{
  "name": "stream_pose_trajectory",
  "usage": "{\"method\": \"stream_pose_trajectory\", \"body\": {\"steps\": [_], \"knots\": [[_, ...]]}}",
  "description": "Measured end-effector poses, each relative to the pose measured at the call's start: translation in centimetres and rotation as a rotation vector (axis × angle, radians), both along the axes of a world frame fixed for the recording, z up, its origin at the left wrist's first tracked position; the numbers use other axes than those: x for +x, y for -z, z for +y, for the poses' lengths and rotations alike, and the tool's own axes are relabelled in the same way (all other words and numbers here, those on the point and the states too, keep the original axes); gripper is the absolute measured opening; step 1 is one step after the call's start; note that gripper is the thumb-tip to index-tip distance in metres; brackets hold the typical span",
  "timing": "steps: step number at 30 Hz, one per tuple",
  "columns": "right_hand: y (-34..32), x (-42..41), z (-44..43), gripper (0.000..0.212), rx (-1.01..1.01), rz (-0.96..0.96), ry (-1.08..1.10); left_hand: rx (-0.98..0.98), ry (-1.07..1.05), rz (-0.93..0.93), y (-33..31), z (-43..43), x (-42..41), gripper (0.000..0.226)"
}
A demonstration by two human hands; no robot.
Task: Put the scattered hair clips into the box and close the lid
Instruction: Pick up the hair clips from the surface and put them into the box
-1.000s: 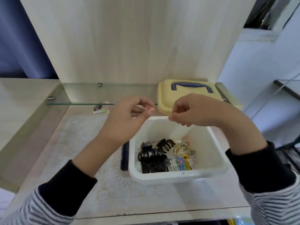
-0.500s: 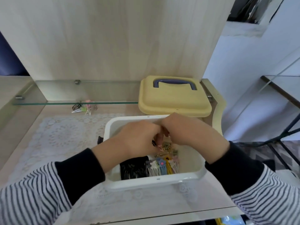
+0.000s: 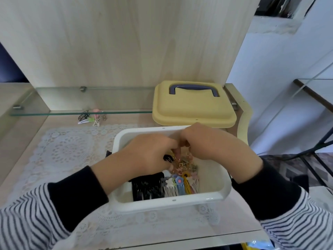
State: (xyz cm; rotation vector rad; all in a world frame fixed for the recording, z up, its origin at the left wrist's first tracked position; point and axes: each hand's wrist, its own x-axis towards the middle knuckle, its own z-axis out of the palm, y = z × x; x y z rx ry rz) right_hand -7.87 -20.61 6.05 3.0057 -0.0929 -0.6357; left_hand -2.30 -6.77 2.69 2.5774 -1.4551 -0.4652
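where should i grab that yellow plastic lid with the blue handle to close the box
Take the yellow plastic lid by its blue bar handle, reaching down from above. The lid lies top side up behind the white plastic box, so the handle faces up, unobstructed, and its wide bar looks suited to curled fingers.

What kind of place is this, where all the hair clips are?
Probably a dressing table at home: a lace mat covers the wooden top, a glass shelf runs along the back, and a white box holds hair clips.
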Motion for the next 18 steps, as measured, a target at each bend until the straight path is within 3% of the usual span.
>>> {"method": "stream_pose_trajectory", "body": {"steps": [3, 7, 18], "knots": [[-0.3, -0.5, -0.6, 0.037, 0.123, -0.084, 0.046, -0.041, -0.022, -0.058, -0.7, 1.0, 0.2, 0.024], [-0.8, -1.0, -1.5, 0.028, 0.283, -0.254, 0.079, -0.170, -0.041, -0.078, -1.5, 2.7, 0.4, 0.021], [-1.4, -1.6, 2.3, 0.017, 0.655, -0.724, 0.160, -0.804, -0.320, -0.085, -0.7, 8.3, 1.6, 0.019]]}}
